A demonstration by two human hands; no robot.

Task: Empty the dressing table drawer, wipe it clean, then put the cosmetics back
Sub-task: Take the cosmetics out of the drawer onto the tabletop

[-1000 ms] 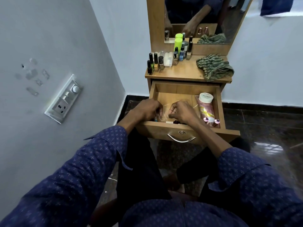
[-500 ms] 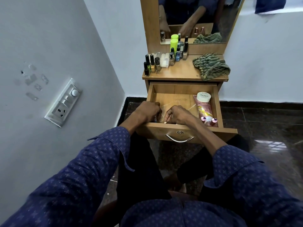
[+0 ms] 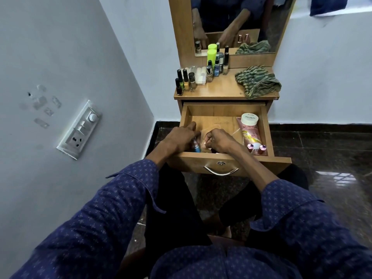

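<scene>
Both hands reach into the open drawer (image 3: pixel 225 112) in the middle of the frame, near its front wall. The left hand (image 3: pixel 181 137) lies with its back up, the fingers curled around a small blue bottle (image 3: pixel 196 147) that shows under the palm, while one finger points toward the left wall of the drawer. The right hand (image 3: pixel 218 140) is just beside it, knuckles up and fingers bent inward; whether it holds something I cannot tell, because the fingers hide it. Both forearms come from dark blue patterned sleeves (image 3: pixel 112 200) at the bottom of the frame. At the right side of the drawer lies a pink tube (image 3: pixel 249 133) with a white cap, and near its lower end stand two small pink-capped bottles (image 3: pixel 256 147). On the wooden table top (image 3: pixel 223 90) above the drawer, a group of nail polish bottles (image 3: pixel 184 82) stands at the left, a bright green bottle (image 3: pixel 211 57) stands near the mirror (image 3: pixel 237 23), and a crumpled green striped cloth (image 3: pixel 256 81) lies at the right. A switch board (image 3: pixel 79 129) is fixed on the grey wall at the left, and the floor (image 3: pixel 322 150) is of dark polished stone.
</scene>
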